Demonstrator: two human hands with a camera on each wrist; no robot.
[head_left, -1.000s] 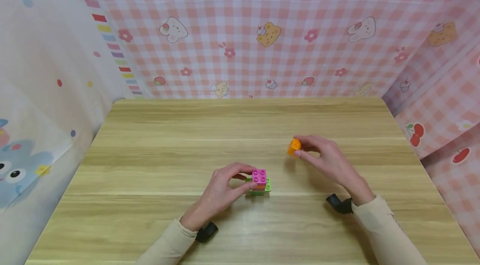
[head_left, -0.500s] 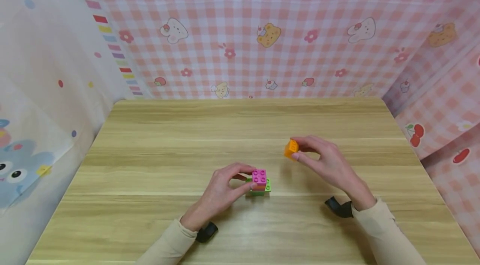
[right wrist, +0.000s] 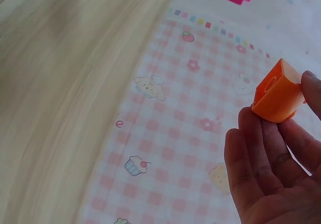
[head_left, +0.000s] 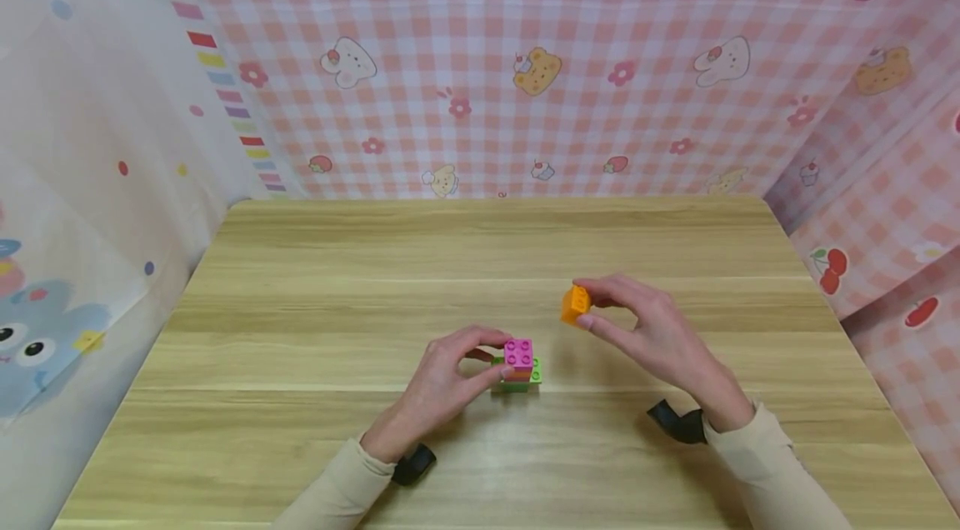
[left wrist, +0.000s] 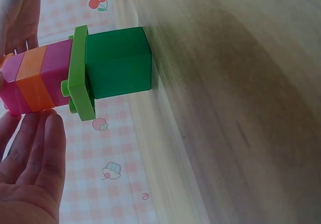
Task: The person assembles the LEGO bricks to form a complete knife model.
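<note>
A small tower of toy building bricks [head_left: 517, 355] stands upright on the table. In the left wrist view its layers show: a dark green block [left wrist: 120, 63] at the base, a light green plate [left wrist: 79, 76], then a magenta brick [left wrist: 56, 66], an orange one [left wrist: 35, 78] and another magenta one [left wrist: 14, 83] on top. My left hand [head_left: 450, 376] holds the tower's upper part between thumb and fingers. To its right, my right hand [head_left: 660, 334] pinches a loose orange brick [head_left: 575, 305] above the tabletop. This brick's hollow underside shows in the right wrist view.
The wooden table [head_left: 337, 280] reaches back to a pink checked curtain [head_left: 480, 97]. A pale curtain [head_left: 90, 138] hangs along the left side. Black straps [head_left: 678, 422] show at both wrists.
My right hand has moved a little left and toward me with the orange brick, which now tilts differently. My left hand and the tower stay in place.
</note>
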